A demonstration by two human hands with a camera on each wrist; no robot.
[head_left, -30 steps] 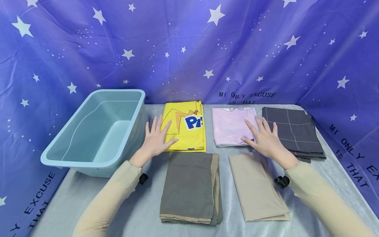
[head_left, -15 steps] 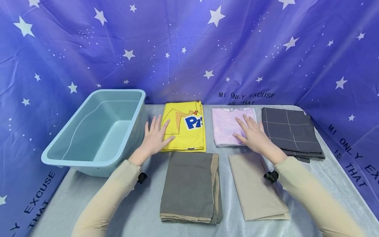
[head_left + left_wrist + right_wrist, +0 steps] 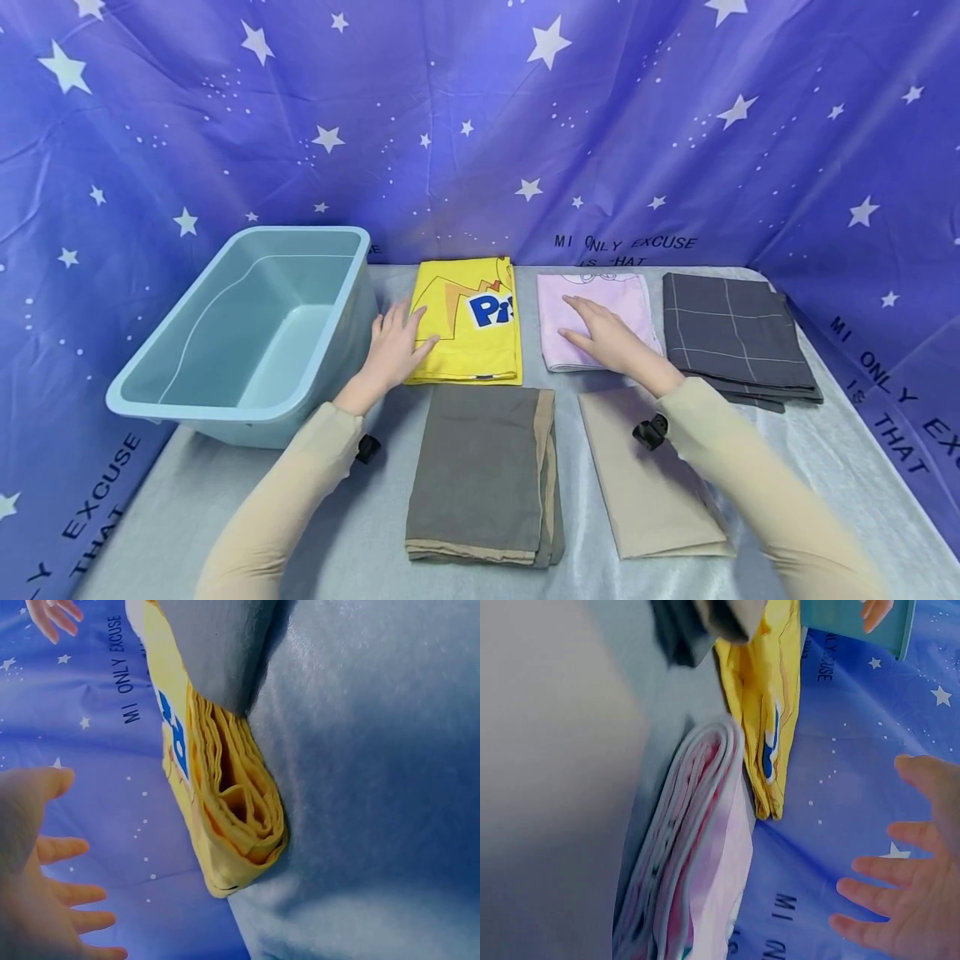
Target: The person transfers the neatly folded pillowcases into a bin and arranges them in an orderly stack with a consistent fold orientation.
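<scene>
My left hand [image 3: 392,346], its fingers spread and straight, hovers at the left edge of a folded yellow cloth [image 3: 480,346] printed with blue letters. It holds nothing; the left wrist view shows the yellow cloth's rolled layers [image 3: 232,802] apart from the fingers. Above a folded pink cloth [image 3: 552,315] is my right hand [image 3: 617,340], fingers extended and holding nothing, covering part of that cloth. In the right wrist view, the pink cloth's folded edge [image 3: 697,795] lies well away from the fingertips.
A light-blue plastic tub [image 3: 300,358] stands at the left with nothing in it. A dark checked folded cloth [image 3: 738,325] lies at the back right. Nearer are a folded grey-brown cloth [image 3: 476,475] and a folded beige cloth [image 3: 637,492]. A purple star curtain [image 3: 450,192] closes off the back.
My right hand has moved left, from between the pink and dark checked cloths to over the pink cloth. The left hand has barely shifted. The cloths and tub stay in place.
</scene>
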